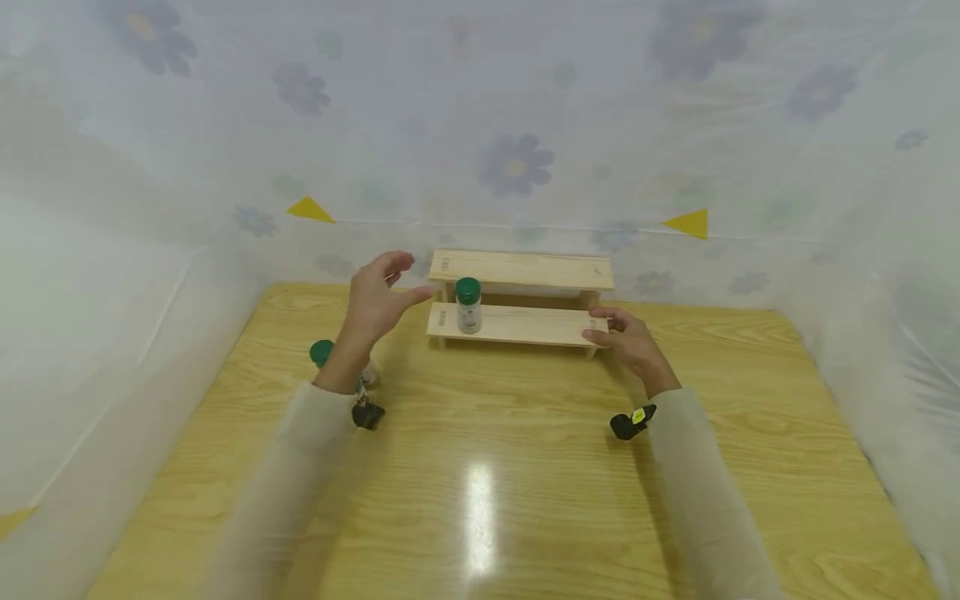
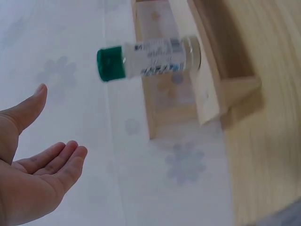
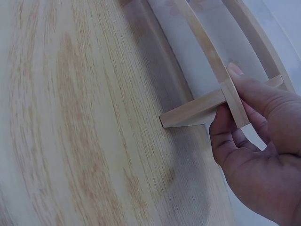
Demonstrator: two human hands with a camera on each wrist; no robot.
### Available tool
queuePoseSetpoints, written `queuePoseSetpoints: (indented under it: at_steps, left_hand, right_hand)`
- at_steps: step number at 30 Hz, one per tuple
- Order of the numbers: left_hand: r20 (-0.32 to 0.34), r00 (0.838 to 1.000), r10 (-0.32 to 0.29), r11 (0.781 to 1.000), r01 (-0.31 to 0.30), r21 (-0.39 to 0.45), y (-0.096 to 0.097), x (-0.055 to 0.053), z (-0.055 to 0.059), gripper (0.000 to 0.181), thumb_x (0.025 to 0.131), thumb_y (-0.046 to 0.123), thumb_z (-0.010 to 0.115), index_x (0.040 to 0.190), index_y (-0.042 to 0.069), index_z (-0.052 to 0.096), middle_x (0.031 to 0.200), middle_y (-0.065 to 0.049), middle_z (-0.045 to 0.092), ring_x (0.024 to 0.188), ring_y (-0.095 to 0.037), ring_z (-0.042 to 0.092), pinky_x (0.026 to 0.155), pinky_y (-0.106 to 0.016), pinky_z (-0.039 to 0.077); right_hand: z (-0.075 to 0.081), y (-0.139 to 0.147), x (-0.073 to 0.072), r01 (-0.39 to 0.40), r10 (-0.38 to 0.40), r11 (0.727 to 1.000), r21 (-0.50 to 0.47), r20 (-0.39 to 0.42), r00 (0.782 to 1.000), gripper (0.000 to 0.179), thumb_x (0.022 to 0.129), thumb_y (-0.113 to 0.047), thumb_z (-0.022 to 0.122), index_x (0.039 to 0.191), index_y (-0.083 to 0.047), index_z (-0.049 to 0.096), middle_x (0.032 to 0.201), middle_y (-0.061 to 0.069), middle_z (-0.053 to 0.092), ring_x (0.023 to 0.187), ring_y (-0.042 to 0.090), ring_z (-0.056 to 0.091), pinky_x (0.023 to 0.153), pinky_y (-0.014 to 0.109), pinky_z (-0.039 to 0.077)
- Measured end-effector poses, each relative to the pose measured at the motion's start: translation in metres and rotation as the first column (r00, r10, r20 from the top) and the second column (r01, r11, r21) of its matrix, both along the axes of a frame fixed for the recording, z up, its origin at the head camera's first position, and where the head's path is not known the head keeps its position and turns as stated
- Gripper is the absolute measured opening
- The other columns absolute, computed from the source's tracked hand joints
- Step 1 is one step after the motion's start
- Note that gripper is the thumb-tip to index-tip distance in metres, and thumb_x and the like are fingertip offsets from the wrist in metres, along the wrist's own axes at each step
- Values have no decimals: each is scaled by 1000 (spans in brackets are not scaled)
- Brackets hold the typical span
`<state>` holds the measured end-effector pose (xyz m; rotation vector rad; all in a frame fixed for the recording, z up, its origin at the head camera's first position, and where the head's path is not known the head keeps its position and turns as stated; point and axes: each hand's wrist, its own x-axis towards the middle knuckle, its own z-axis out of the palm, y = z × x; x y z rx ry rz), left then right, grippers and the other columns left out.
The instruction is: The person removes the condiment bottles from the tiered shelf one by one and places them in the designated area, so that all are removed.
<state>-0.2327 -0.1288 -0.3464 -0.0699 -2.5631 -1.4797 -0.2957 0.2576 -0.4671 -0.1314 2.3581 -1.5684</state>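
Note:
A two-tier wooden shelf [image 1: 525, 325] stands at the back of the table. On the left part of its lower tier is an upright spice jar [image 1: 468, 307] with a green cap; the left wrist view shows the printed label on this jar [image 2: 160, 57]. My left hand [image 1: 375, 300] is held in the air just left of the shelf, thumb and fingers spread apart with nothing between them. At the other end, my right hand [image 1: 628, 340] grips the lower tier's right end. In the right wrist view, the thumb lies over the board [image 3: 235, 101] and the fingers curl below it.
Another green-capped jar [image 1: 322, 353] is on the table [image 1: 540, 467] at the left, partly hidden behind my left wrist. Behind the shelf hangs a pale flowered sheet [image 1: 517, 100], with yellow triangles [image 1: 688, 223] on it. Pale sheeting also borders both sides.

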Motion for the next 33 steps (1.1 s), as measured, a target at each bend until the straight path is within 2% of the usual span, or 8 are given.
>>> queuePoseSetpoints:
  at_steps: [2, 7, 10, 15, 18, 24, 27, 33]
  left_hand:
    - [46, 999, -7, 1000, 7, -3, 12, -7, -6, 65, 79, 22, 78, 133, 3, 49, 137, -14, 52, 130, -27, 47, 111, -35, 40]
    - [121, 992, -40, 995, 50, -87, 37, -25, -20, 67, 80, 27, 78, 134, 2, 49, 138, -14, 52, 129, -32, 47, 106, -42, 45]
    - [166, 985, -45, 991, 65, -114, 47, -32, -25, 65, 79, 28, 78, 132, 2, 50, 135, -14, 53, 126, -33, 48, 103, -44, 47]
    - [204, 978, -33, 988, 62, -139, 54, -35, -34, 58, 79, 28, 78, 127, 4, 55, 111, -14, 59, 100, -27, 54, 86, -38, 50]
    - [182, 983, -34, 988, 61, -142, 56, -35, -42, 47, 80, 26, 78, 117, 4, 60, 98, -12, 59, 85, -23, 48, 72, -35, 44]
    - [70, 997, -21, 993, 29, -111, 58, -35, -56, 30, 80, 23, 77, 101, 4, 68, 87, -9, 64, 76, -18, 46, 66, -29, 40]
    - [28, 1000, -14, 994, 17, -108, 59, -35, -59, 27, 80, 23, 78, 98, 4, 69, 79, -8, 62, 72, -18, 44, 64, -29, 38]
    - [6, 1000, 0, 993, 1, -118, 60, -34, -60, 23, 79, 22, 78, 92, 4, 69, 67, -3, 53, 66, -18, 42, 60, -29, 36]
  right_hand:
    - [1, 2, 0, 2, -2, 1000, 6, 1, 1000, 66, 89, -33, 67, 142, -8, 39, 131, 18, 39, 111, 28, 41, 98, 46, 43]
    - [3, 3, 0, 4, -4, 1000, 9, -3, 1000, 65, 89, -33, 67, 142, -8, 40, 129, 18, 40, 106, 27, 44, 97, 46, 44]
    - [3, 2, 0, 1, -1, 1000, 1, 0, 1000, 66, 89, -33, 67, 142, -7, 39, 130, 19, 40, 105, 26, 45, 98, 47, 44]
    - [1, 1, -1, 1, -1, 1000, -9, 12, 1000, 67, 88, -34, 68, 143, -9, 39, 134, 20, 39, 110, 27, 45, 101, 49, 43]
    - [1, 0, -1, 2, -2, 1000, -19, 13, 1000, 67, 88, -34, 68, 143, -8, 39, 133, 18, 39, 109, 27, 45, 100, 48, 43]
    - [1, 0, -2, 6, -6, 1000, -22, 16, 1000, 68, 87, -34, 69, 143, -7, 38, 120, 10, 42, 98, 21, 42, 94, 42, 45]
    - [0, 0, -2, 5, -5, 1000, -14, 10, 1000, 69, 88, -35, 68, 143, -7, 38, 118, 9, 41, 96, 20, 41, 93, 41, 45]
    - [-1, -1, -1, 10, -10, 1000, -6, 5, 1000, 68, 87, -35, 69, 142, -8, 40, 127, 14, 40, 102, 23, 41, 96, 44, 44]
